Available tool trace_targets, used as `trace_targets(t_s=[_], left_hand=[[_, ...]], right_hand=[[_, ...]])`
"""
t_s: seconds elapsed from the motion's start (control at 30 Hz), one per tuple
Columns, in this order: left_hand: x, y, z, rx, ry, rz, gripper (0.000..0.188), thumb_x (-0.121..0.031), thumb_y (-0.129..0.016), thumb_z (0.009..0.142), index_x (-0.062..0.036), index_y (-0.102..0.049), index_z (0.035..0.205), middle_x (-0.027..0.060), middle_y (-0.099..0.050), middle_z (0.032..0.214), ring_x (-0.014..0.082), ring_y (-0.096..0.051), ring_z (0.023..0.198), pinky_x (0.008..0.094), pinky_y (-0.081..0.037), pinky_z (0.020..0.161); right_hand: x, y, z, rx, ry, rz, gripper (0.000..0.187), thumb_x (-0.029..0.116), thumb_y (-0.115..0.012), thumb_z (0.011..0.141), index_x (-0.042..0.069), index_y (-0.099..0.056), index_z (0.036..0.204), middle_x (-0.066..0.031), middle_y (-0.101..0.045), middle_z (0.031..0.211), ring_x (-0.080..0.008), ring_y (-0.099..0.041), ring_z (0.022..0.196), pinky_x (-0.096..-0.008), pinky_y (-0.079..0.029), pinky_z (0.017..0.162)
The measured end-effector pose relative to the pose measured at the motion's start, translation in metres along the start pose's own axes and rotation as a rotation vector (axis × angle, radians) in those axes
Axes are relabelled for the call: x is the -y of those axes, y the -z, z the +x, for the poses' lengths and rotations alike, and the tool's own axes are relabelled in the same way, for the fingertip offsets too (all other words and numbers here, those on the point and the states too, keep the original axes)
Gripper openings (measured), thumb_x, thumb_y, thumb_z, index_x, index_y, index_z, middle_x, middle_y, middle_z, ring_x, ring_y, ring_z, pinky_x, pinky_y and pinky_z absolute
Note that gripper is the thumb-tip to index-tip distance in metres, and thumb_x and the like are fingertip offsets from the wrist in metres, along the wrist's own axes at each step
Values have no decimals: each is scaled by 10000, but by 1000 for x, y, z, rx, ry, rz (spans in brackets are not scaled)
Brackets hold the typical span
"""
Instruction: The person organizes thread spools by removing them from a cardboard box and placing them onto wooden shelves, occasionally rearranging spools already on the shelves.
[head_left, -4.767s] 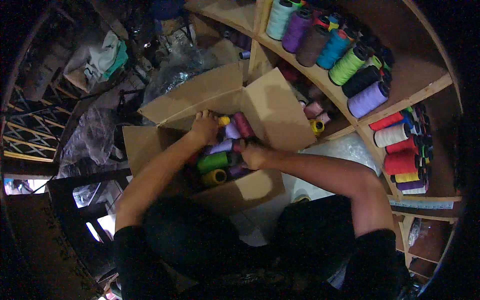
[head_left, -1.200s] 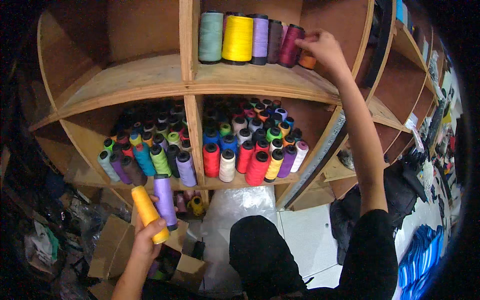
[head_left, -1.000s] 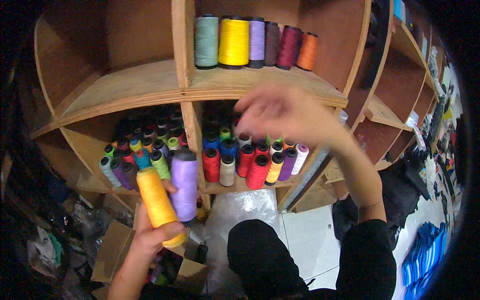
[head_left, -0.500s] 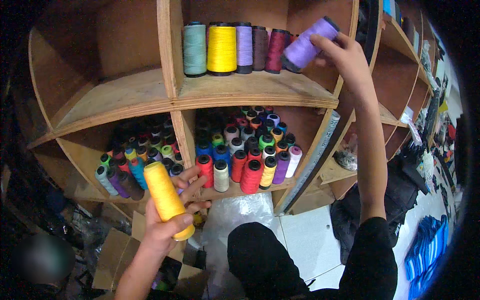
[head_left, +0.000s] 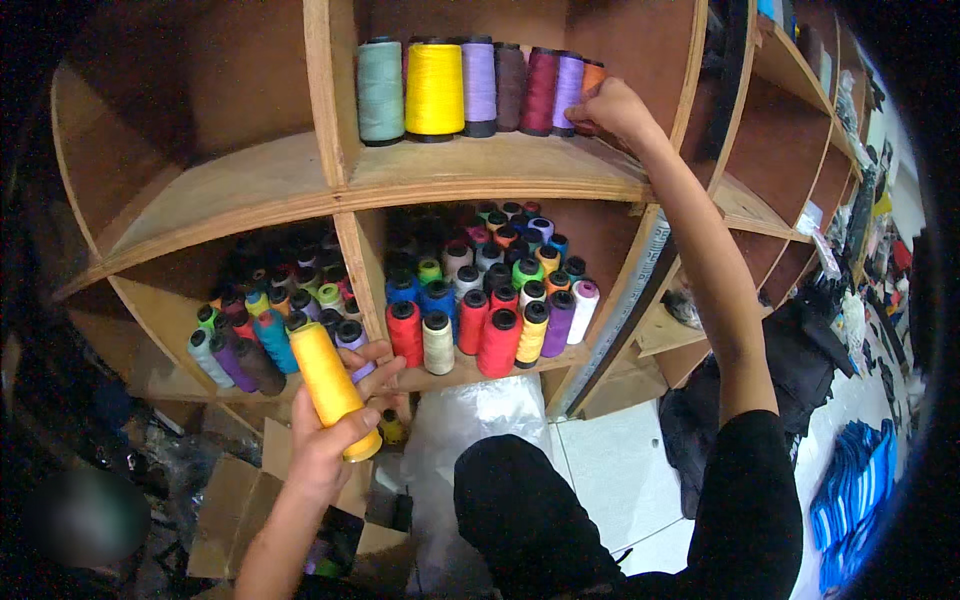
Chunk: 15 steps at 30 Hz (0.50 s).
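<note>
My left hand [head_left: 330, 435] is wrapped round a golden-yellow thread cone [head_left: 333, 385], held tilted in front of the lower shelf, with some fingers stretched out to its right. Up in the upper compartment, my right hand [head_left: 612, 108] has its fingertips on the right side of a purple thread spool [head_left: 567, 90]. That spool stands upright at the right of a row, beside a maroon spool [head_left: 540, 92]. An orange spool [head_left: 594, 76] is partly hidden behind my right hand. Further left in the row are dark brown, lilac, bright yellow and grey-green spools.
Wooden shelf dividers [head_left: 335, 150] frame the compartments. Below, many coloured spools crowd two bays, with a red spool [head_left: 498, 343] at the front edge. A ruler-like strip [head_left: 625, 300] runs down the right upright. Cardboard [head_left: 235, 510] lies lower left, blue striped fabric [head_left: 855, 500] lower right.
My right hand has brought the purple spool down and left, from tilted in the air to upright in the row. My left hand still holds the yellow cone, slightly shifted.
</note>
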<state>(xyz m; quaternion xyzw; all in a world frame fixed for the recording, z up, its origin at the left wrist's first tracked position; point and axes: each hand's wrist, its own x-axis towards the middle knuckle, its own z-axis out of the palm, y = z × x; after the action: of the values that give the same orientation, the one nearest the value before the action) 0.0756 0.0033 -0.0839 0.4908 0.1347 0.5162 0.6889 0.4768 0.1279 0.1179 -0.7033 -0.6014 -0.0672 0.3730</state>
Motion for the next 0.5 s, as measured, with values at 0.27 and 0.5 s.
trace_targets(t_s=[0.27, 0.5], left_hand=[[-8, -15, -3, -58, 151, 362, 475, 73, -628, 711, -9, -424, 1131, 121, -524, 1076, 178, -596, 874, 317, -508, 734], [1, -36, -15, 176, -135, 577, 996, 9, -718, 660, -57, -43, 1389, 142, -422, 1233, 230, -470, 1132, 354, -387, 950]], right_hand=[[80, -4, -125, 39, 238, 373, 314, 326, -660, 763, 58, -660, 926, -101, -672, 781, -165, -657, 710, -317, -523, 660], [134, -55, -248, 723, 510, 494, 416, 412, -677, 747, 11, -624, 840, -138, -642, 748, -243, -644, 691, -341, -489, 576]])
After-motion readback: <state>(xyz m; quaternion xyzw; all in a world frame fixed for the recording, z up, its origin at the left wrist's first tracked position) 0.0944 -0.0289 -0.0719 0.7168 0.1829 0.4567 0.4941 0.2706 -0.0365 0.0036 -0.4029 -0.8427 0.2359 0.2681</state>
